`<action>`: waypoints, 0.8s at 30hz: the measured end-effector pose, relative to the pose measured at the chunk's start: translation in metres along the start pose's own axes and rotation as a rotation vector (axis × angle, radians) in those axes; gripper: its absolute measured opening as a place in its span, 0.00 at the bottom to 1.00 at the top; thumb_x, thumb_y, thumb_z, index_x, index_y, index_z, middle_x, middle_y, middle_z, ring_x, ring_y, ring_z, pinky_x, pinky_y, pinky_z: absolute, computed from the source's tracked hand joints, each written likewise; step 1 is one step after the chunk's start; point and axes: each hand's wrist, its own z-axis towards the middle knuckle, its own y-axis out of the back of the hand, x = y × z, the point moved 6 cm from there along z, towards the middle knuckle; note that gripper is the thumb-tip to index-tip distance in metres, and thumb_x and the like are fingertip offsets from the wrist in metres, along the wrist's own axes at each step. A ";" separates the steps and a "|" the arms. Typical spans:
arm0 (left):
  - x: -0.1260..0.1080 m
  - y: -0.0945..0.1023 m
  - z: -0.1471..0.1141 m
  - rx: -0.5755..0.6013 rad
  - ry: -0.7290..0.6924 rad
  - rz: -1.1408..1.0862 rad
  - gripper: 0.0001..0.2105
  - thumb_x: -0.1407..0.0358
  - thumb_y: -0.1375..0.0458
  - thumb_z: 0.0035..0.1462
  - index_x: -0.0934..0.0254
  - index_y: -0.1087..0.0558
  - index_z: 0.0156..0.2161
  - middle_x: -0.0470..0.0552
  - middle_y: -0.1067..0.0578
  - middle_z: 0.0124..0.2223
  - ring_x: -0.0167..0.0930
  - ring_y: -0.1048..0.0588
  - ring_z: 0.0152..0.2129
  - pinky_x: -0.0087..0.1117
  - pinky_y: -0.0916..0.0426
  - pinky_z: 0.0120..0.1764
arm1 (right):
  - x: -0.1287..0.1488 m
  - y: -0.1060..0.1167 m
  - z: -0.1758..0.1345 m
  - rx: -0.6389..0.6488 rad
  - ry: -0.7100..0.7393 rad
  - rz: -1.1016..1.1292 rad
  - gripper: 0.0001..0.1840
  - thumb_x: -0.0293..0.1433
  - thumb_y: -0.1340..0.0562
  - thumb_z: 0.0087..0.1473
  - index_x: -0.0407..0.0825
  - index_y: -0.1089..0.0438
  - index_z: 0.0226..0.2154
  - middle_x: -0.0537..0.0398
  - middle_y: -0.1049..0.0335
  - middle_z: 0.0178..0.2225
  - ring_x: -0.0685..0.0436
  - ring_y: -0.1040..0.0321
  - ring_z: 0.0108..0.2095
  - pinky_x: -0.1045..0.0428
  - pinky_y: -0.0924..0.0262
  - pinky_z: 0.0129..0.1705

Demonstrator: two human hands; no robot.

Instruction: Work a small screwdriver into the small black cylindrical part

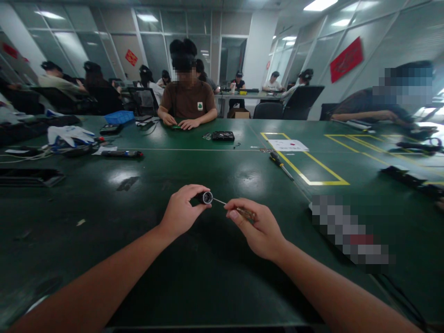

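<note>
My left hand (183,209) is closed around a small dark cylindrical part (207,198), whose round, light-rimmed end faces me. What the part belongs to cannot be made out. My right hand (258,224) grips a screwdriver (247,212) by its amber, see-through handle. The thin metal shaft points left, and its tip is at or just beside the rim of the cylinder; whether it touches is too small to tell. Both hands are above the green table (166,286), near its middle.
A blurred pale strip (347,231) lies to the right with a cable. Beyond are a yellow-black screwdriver (281,165), a paper sheet (289,145) and a black device (223,136). Gloves (69,136) and a blue bin (119,117) stand left. A co-worker (187,99) sits opposite.
</note>
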 end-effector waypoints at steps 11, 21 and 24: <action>-0.002 -0.002 -0.001 0.035 -0.098 -0.010 0.18 0.71 0.31 0.53 0.58 0.21 0.49 0.50 0.18 0.47 0.37 0.21 0.45 0.43 0.27 0.50 | -0.002 -0.005 0.002 0.041 -0.005 -0.040 0.09 0.32 0.42 0.66 0.50 0.26 0.44 0.53 0.23 0.38 0.45 0.26 0.37 0.50 0.35 0.42; -0.004 -0.003 0.000 0.072 -0.106 0.043 0.17 0.70 0.34 0.57 0.59 0.23 0.52 0.52 0.19 0.50 0.37 0.23 0.48 0.46 0.29 0.54 | -0.010 -0.006 0.001 0.029 -0.073 0.070 0.10 0.35 0.42 0.67 0.51 0.27 0.45 0.53 0.23 0.38 0.44 0.26 0.39 0.48 0.34 0.43; -0.005 -0.004 -0.001 0.104 -0.108 0.068 0.17 0.70 0.35 0.58 0.60 0.23 0.53 0.52 0.20 0.51 0.38 0.24 0.48 0.47 0.29 0.54 | 0.001 -0.010 0.001 0.100 0.037 -0.065 0.09 0.32 0.42 0.66 0.51 0.27 0.45 0.51 0.24 0.40 0.43 0.27 0.41 0.46 0.35 0.46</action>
